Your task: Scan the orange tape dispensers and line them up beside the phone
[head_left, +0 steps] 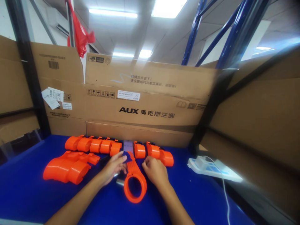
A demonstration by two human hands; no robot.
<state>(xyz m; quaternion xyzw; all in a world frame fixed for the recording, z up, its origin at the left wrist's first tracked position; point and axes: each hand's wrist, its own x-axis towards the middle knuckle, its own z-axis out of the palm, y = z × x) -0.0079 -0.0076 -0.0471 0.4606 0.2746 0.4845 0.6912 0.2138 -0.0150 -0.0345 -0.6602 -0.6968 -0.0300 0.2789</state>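
Observation:
An orange plastic ring part [135, 182] with a narrow neck lies on the blue table top [28, 190] between my hands. My left hand [114, 166] grips its neck from the left, fingers curled round it. My right hand [154, 170] is closed against the neck's right side, fingers pinched together. A small metal piece [120, 182] shows under my left hand. Beyond the hands stands a row of several orange parts [98, 144], with more to the right [159, 153].
A pile of orange parts [67, 167] lies at the left. A white power strip [211, 167] with a cable sits at the right. Cardboard boxes [145, 103] wall the back and sides. Blue and black rack posts rise at both sides.

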